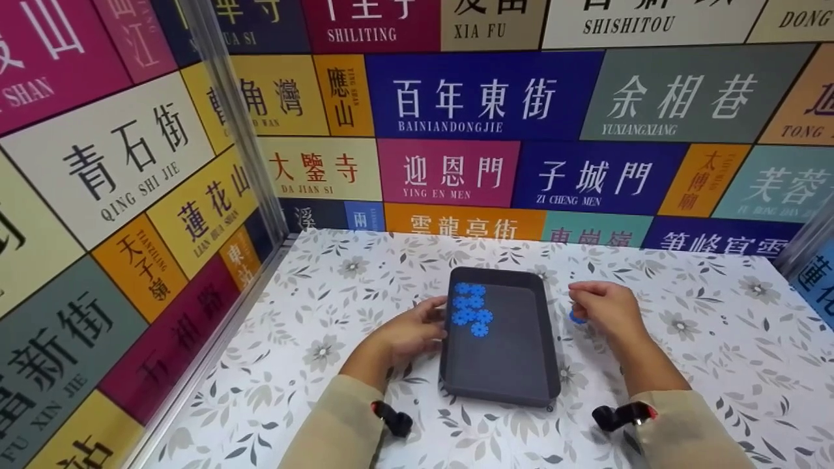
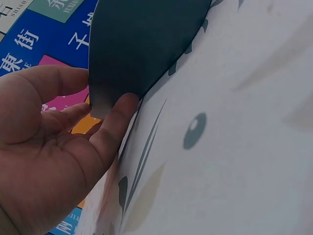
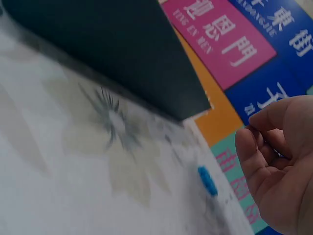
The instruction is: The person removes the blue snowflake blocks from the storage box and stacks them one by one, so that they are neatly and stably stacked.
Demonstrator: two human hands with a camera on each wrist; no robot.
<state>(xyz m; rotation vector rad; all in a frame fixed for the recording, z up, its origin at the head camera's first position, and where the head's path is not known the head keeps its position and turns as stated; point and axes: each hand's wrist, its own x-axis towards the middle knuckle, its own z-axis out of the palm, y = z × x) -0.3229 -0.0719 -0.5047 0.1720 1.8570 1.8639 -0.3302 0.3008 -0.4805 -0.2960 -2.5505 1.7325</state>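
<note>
A dark grey tray [image 1: 502, 384] lies on the table, with several blue flower-shaped pieces [image 1: 480, 316] grouped at its upper left. My left hand [image 1: 407, 335] holds the tray's left side; in the left wrist view the thumb of this hand [image 2: 58, 147] lies on the outer wall [image 2: 142, 39] and other fingertips meet the rim. Right of the tray, my right hand [image 1: 609, 309] has curled fingers, thumb and forefinger tips close together. One blue piece [image 1: 577, 317] shows just below it. From the right wrist, that piece [image 3: 207, 181] appears apart from the hand [image 3: 283, 161], whose fingers show nothing between them.
The table [image 1: 313, 397] has a white cover printed with grey leaves and flowers. Behind it and to the left stand walls of coloured panels [image 1: 482, 98] bearing place names. A clear vertical edge [image 1: 244, 117] marks the left back corner.
</note>
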